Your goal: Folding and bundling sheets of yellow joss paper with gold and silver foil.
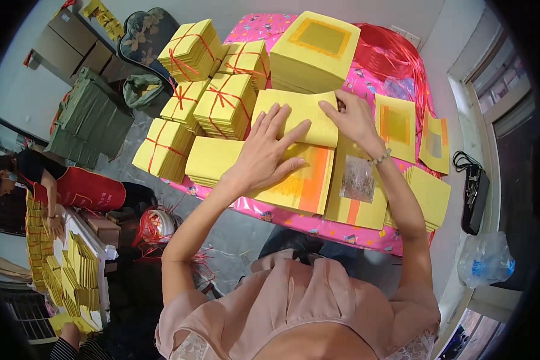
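We are pressing the left hand (269, 150), fingers spread and flat, onto a folded yellow sheet (294, 117), gripping nothing; we are pinching that sheet's upper right edge with the right hand (351, 117), fingers curled; the sheet is lying on a yellow-and-orange paper stack (303, 186) atop the pink-covered table (318, 225); red-tied yellow bundles (225, 105) are sitting just beyond.

Yellow sheets (294, 111) with orange bands cover a pink patterned tablecloth (294, 219). Far left, yellow bundles (189, 51) are crossed with red string. Far right lies shiny red ribbon (390, 54). Near left, a red apron (93, 191).
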Available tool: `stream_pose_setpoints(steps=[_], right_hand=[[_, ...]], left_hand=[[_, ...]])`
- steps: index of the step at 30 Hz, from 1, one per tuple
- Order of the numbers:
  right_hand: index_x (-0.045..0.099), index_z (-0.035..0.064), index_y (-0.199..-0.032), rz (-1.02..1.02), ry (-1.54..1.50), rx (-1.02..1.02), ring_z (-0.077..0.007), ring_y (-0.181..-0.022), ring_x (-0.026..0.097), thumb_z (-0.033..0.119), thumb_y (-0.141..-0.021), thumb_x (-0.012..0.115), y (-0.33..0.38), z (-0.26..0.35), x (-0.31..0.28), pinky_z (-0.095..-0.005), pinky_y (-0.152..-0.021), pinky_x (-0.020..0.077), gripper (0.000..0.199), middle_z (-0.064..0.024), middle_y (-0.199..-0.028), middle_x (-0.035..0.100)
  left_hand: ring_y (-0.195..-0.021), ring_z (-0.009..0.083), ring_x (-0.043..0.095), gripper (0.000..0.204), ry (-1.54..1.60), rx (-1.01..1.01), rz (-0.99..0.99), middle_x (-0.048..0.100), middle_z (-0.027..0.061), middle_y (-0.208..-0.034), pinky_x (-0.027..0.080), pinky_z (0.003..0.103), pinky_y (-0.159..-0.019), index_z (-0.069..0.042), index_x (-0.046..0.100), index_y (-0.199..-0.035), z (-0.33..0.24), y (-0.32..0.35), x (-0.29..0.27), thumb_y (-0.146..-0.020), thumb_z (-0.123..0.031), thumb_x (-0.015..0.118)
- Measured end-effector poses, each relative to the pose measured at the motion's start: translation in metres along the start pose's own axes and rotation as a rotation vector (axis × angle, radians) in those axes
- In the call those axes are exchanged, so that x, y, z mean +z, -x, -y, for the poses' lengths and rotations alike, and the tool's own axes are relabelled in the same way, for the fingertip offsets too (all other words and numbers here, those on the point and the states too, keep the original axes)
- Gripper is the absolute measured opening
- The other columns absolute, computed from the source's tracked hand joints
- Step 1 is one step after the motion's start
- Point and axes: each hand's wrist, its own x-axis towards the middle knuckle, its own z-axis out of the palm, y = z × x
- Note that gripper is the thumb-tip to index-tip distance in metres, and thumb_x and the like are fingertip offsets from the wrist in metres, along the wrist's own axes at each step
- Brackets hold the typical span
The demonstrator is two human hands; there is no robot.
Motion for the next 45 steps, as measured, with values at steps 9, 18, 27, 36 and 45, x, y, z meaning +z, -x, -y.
stream_pose_setpoints(steps=[9, 18, 27, 36, 45], right_hand=[[0.067, 0.0012, -0.100, -0.293, 0.214, -0.419, -0.0335, -0.088, 0.065, 0.017, -0.093, 0.064, 0.001, 0.016, 0.004, -0.0446, -0.079, 0.0525, 0.018, -0.0140, -0.091, 0.065], [0.070, -0.0014, -0.108, 0.127, 0.207, -0.316, -0.0399, -0.093, 0.066, 0.016, -0.098, 0.055, -0.044, 0.004, 0.035, -0.0489, -0.082, 0.0516, 0.025, -0.0196, -0.097, 0.069], [0.070, -0.0011, -0.107, 0.129, 0.176, -0.290, -0.0404, -0.093, 0.066, 0.016, -0.099, 0.054, -0.044, 0.006, 0.035, -0.0495, -0.082, 0.0515, 0.025, -0.0200, -0.096, 0.069], [0.070, 0.0000, -0.106, 0.084, 0.139, -0.331, -0.0403, -0.092, 0.066, 0.017, -0.097, 0.057, -0.041, 0.004, 0.038, -0.0489, -0.081, 0.0519, 0.023, -0.0194, -0.097, 0.069], [0.070, 0.0003, -0.107, 0.078, 0.169, -0.313, -0.0402, -0.089, 0.066, 0.017, -0.097, 0.058, -0.038, 0.005, 0.038, -0.0491, -0.077, 0.0518, 0.022, -0.0187, -0.096, 0.068]], left_hand=[[-0.148, 0.0469, 0.024, 0.073, 0.073, 0.004, 0.094, 0.027, 0.0280, -0.158, 0.019, 0.056, -0.121, -0.025, 0.034, -0.156, 0.007, -0.007, 0.001, -0.096, -0.060, 0.052], [-0.147, 0.0476, 0.025, 0.073, 0.081, 0.004, 0.113, 0.028, 0.0286, -0.157, 0.021, 0.056, -0.120, -0.024, 0.035, -0.156, 0.006, -0.010, 0.002, -0.096, -0.060, 0.053], [-0.146, 0.0484, 0.026, 0.073, 0.088, 0.000, 0.127, 0.027, 0.0289, -0.157, 0.022, 0.057, -0.119, -0.023, 0.034, -0.156, 0.008, -0.011, 0.004, -0.096, -0.060, 0.052], [-0.148, 0.0472, 0.022, 0.073, 0.126, -0.013, 0.162, 0.022, 0.0263, -0.161, 0.021, 0.057, -0.119, -0.023, 0.033, -0.158, 0.011, -0.009, 0.007, -0.097, -0.058, 0.052], [-0.149, 0.0462, 0.020, 0.071, 0.103, -0.009, 0.183, 0.022, 0.0244, -0.162, 0.022, 0.056, -0.119, -0.023, 0.033, -0.158, 0.010, -0.009, 0.009, -0.098, -0.057, 0.051]])
